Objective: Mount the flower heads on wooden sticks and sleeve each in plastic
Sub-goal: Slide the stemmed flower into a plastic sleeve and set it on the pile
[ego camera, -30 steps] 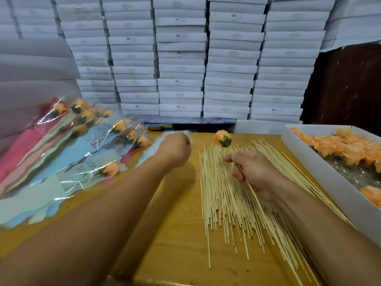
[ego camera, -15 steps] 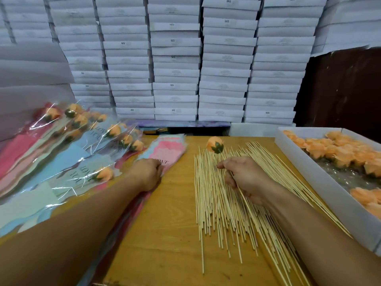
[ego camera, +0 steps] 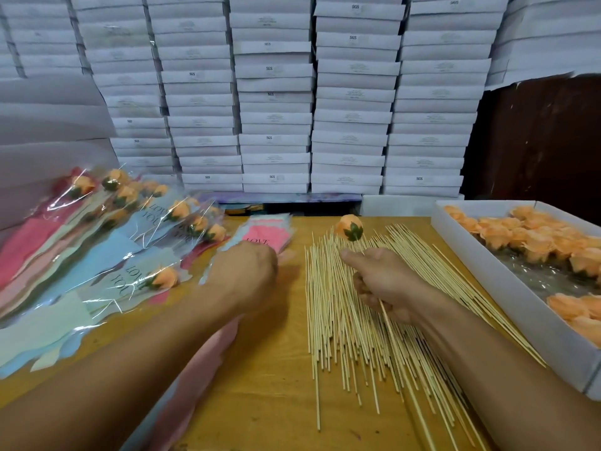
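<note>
A person's 2 bare forearms reach forward over a yellow wooden table, seen from a head-worn camera looking down.

The right hand is curled around a thin wooden stick, gripping it with the thumb lying along the shaft. The stick carries an orange flower head with green leaves at its base, raised at the far end just beyond the thumb tip. The hand hovers over a loose spread of bare wooden sticks fanned across the middle of the table.

The left hand rests, knuckles up, on a stack of pink plastic sleeves printed with the word LOVE. Its fingers are bent under and hidden, so I cannot tell whether they pinch a sleeve or only press on it.

At the left, a pile of finished flowers in sleeves lies overlapping, in pink, blue and pale green wrappers with clear tops, each showing an orange bloom.

At the right edge, a shallow white tray holds many loose orange flower heads lying on clear plastic film.

Behind the table, stacks of flat white boxes form a wall, some marked SGS. A dark brown panel stands at the far right.
</note>
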